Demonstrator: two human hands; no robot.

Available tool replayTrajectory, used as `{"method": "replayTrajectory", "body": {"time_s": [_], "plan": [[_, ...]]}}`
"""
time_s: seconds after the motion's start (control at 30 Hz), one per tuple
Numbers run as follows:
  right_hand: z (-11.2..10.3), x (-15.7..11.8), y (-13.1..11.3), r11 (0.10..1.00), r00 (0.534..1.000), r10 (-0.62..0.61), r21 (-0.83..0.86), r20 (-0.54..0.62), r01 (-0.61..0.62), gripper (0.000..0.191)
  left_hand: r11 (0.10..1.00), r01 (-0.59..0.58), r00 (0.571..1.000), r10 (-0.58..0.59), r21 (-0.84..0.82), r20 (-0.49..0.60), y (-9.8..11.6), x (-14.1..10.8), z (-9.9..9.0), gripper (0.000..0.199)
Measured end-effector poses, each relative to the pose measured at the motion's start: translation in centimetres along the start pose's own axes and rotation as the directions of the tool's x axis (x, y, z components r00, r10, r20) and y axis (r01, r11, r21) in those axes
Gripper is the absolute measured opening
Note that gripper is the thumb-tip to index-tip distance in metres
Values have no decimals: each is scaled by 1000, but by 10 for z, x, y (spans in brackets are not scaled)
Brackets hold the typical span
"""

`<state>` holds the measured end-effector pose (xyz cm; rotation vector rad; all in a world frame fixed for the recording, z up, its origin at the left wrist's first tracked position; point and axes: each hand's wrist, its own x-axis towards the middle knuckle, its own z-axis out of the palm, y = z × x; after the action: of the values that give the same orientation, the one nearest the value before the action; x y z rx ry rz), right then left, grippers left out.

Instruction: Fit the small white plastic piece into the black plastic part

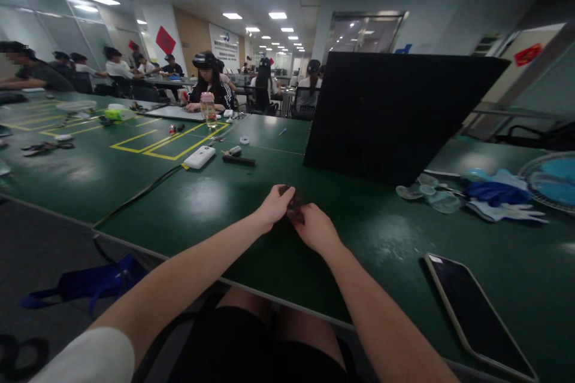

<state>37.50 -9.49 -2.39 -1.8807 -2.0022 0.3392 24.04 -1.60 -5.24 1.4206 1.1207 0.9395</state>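
Just above the green table (251, 251), my left hand (275, 206) and my right hand (317, 226) meet around a small dark brown object (294, 198). Fingers of both hands are closed on it and cover much of it, so its kind cannot be made out. My left thumb lies along its top, while my right fingers grip its near right side. Beyond the hands, a dark bar-shaped piece (239, 160) lies on the table, beside a small metal-and-white item (232, 151).
A large black panel (386, 114) stands at right. Right of my arm lies a phone (476, 311); behind it are gloves (501, 194) and clear cups (433, 191). A white power bank (200, 157) with a cable (148, 192) sits left. A person (211, 87) sits across, behind a bottle (209, 111).
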Motion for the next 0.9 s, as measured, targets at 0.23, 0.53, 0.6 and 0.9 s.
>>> {"method": "replayTrajectory", "body": {"time_s": [0.23, 0.53, 0.6, 0.9], "plan": [[-8, 6, 14, 995, 997, 77, 61, 25, -78, 24, 999, -31, 970, 38, 32, -239, -8, 4, -64, 56], [6, 24, -5, 999, 1000, 12, 37, -7, -12, 38, 929, -243, 930, 304, 278, -204, -4, 4, -67, 49], [8, 27, -7, 999, 999, -24, -39, 40, 26, 34, 902, -272, 931, 335, 335, -146, -2, 1, -67, 49], [-18, 17, 22, 973, 988, 124, 208, -88, -104, 34, 802, -346, 931, 357, 487, 74, 4, -16, -58, 48]]}}
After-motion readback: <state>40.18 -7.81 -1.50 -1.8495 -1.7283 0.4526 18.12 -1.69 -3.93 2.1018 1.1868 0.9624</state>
